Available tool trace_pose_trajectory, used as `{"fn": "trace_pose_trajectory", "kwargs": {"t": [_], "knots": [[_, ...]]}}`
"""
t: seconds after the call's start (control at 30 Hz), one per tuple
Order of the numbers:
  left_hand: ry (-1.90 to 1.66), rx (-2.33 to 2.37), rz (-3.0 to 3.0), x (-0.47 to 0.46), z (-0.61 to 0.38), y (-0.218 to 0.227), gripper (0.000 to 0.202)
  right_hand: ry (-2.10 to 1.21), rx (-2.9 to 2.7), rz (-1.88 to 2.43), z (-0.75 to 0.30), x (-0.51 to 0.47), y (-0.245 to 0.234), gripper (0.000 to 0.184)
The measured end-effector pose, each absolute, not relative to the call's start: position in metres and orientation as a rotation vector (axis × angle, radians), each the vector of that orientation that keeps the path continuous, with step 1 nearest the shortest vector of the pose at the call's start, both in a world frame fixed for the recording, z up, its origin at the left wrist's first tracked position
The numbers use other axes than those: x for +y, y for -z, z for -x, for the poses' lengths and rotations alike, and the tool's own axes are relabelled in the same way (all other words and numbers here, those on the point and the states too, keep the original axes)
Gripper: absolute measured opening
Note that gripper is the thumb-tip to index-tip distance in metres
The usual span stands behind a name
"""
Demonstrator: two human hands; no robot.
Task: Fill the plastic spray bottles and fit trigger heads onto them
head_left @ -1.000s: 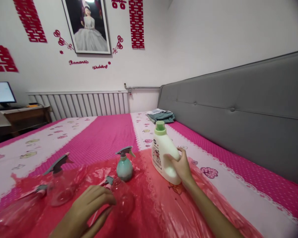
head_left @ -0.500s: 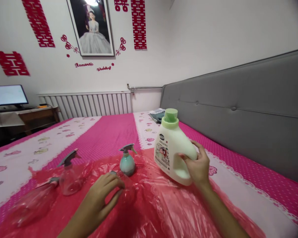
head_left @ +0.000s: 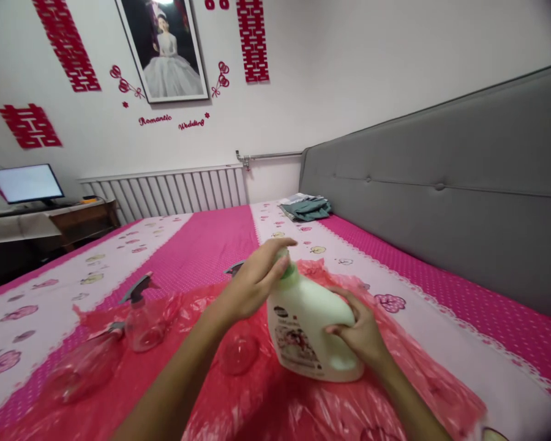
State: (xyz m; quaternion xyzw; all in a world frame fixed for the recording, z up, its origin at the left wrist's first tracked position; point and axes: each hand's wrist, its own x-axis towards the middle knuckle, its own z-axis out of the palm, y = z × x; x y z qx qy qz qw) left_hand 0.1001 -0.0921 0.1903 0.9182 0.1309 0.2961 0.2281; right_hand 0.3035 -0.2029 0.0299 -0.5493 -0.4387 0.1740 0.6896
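Note:
A white laundry detergent jug (head_left: 310, 324) with a printed label leans slightly left, its base low over the red plastic sheet (head_left: 239, 410). My right hand (head_left: 360, 331) is wrapped round its handle. Over the green cap (head_left: 289, 271) my left hand (head_left: 259, 272) is closed, fingers around it. A round clear bottle (head_left: 239, 354) stands below my left wrist. Behind that hand, only the grey trigger head (head_left: 234, 268) of the teal spray bottle shows. Farther left, a clear spray bottle (head_left: 144, 327) stands upright, and another clear spray bottle (head_left: 82, 367) lies on its side.
The sheet covers part of a pink patterned bed (head_left: 220, 236). Folded clothes (head_left: 307, 208) lie at the back beside the grey headboard (head_left: 422, 159). A radiator (head_left: 174, 190) lines the wall. At far left a monitor (head_left: 27, 182) stands on a desk (head_left: 80, 217).
My left hand has moved up and right from the clear bottle onto the jug's cap. The jug, in my right hand, has come lower and nearer.

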Motion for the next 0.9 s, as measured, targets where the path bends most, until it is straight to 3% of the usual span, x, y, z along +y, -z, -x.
{"fn": "trace_pose_trajectory", "kwargs": {"t": [0.4, 0.63, 0.9], "knots": [[-0.791, 0.289, -2.568, -0.086, -0.104, -0.191, 0.03, -0.441, -1.069, 1.288, -0.309, -0.208, -0.03, 0.083], [-0.846, 0.408, -2.646, -0.097, -0.103, -0.193, 0.026, -0.338, -1.017, 1.314, -0.302, -0.209, -0.019, 0.071], [-0.74, 0.41, -3.387, -0.074, -0.125, -0.221, 0.036, -0.32, -1.042, 1.301, -0.297, -0.211, -0.024, 0.067]]}}
